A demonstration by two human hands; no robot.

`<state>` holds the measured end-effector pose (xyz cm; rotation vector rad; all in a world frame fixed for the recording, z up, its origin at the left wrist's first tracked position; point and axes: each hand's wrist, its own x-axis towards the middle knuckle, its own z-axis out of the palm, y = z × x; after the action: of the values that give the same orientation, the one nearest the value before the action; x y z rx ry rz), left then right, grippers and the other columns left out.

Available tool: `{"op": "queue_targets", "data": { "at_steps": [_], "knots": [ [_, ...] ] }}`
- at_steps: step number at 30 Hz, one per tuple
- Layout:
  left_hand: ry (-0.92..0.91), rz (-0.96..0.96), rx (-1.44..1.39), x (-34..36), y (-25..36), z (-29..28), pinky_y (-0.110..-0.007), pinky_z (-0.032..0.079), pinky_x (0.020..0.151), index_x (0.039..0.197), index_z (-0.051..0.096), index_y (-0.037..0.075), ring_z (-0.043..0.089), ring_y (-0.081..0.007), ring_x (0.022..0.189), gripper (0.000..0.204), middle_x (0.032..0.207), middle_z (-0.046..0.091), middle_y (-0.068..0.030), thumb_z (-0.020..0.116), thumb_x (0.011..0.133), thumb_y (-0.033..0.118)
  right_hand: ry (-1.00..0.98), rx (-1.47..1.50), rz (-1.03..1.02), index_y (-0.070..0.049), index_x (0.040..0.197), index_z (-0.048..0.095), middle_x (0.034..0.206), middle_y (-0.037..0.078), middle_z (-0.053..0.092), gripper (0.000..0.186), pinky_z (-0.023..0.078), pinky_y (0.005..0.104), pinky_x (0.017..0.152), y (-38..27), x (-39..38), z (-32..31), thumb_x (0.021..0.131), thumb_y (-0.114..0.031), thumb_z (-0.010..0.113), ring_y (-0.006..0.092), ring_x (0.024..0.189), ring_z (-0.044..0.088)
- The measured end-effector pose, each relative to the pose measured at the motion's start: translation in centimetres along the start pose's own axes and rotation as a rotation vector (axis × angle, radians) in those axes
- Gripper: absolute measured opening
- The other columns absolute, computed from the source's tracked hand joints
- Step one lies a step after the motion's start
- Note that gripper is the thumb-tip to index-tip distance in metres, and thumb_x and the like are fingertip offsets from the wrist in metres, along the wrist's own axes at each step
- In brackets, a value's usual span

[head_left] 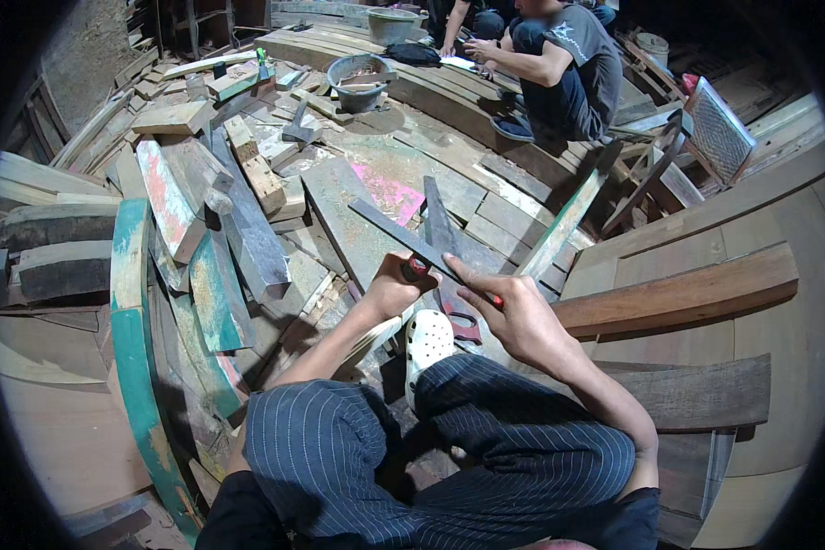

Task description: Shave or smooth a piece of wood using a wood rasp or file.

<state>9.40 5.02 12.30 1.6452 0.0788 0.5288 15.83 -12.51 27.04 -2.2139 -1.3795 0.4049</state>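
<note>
My right hand (pixel 515 313) is closed around the red handle of a long, flat, dark file (pixel 396 235), its index finger stretched along the tool. The file slants up to the left, past my left hand (pixel 396 291). That left hand is a fist round a red piece with a dark end (pixel 414 267); its kind is hard to make out. Below the hands lies a handsaw (pixel 462 328) with a red handle, its blade pointing away from me. My foot in a white clog (pixel 428 341) rests beside it.
Wooden beams (pixel 252 229) pile up on the left, near a green-painted curved plank (pixel 137 367). A hammer (pixel 298 126) and a bucket (pixel 359 82) stand farther off. Curved boards (pixel 678 289) lie at right. Another person (pixel 568 73) squats at the back, with someone else beside.
</note>
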Motion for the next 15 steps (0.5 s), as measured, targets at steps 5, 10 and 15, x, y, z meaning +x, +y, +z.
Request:
{"op": "queue_targets", "data": {
  "at_steps": [5, 10, 15],
  "knots": [
    [0.056, 0.030, -0.190, 0.0, -2.6, 0.6, -0.028, 0.041, 0.057, 0.076, 0.060, -0.004, 0.045, -0.0062, 0.062, 0.015, 0.063, 0.056, -0.0008, 0.071, 0.079, 0.006, 0.023, 0.010, -0.029, -0.015, 0.132, 0.055, 0.073, 0.028, 0.061, 0.040, 0.049, 0.0429, 0.067, -0.2, -0.1, 0.2, 0.092, -0.021, 0.059, 0.0390, 0.069, 0.065],
    [0.042, 0.141, -0.133, 0.0, -1.5, 0.6, -0.029, 0.041, 0.057, 0.076, 0.060, -0.002, 0.045, -0.0066, 0.062, 0.017, 0.063, 0.055, -0.0007, 0.071, 0.080, 0.009, 0.007, 0.082, -0.004, -0.013, 0.133, 0.054, 0.078, 0.021, 0.063, 0.040, 0.050, 0.0381, 0.067, 0.6, 0.1, 0.6, 0.094, -0.018, 0.058, 0.0186, 0.069, 0.060],
    [-0.022, 0.111, 0.070, 0.1, -0.4, -0.2, -0.032, 0.039, 0.055, 0.071, 0.053, 0.001, 0.041, -0.0113, 0.058, 0.030, 0.058, 0.045, -0.0042, 0.074, 0.079, 0.021, 0.075, 1.055, 0.362, -0.015, 0.140, 0.047, 0.067, 0.005, 0.054, 0.043, 0.042, 0.0248, 0.045, -0.1, -0.3, 0.6, 0.098, -0.022, 0.054, 0.0077, 0.053, 0.048]
  ]
}}
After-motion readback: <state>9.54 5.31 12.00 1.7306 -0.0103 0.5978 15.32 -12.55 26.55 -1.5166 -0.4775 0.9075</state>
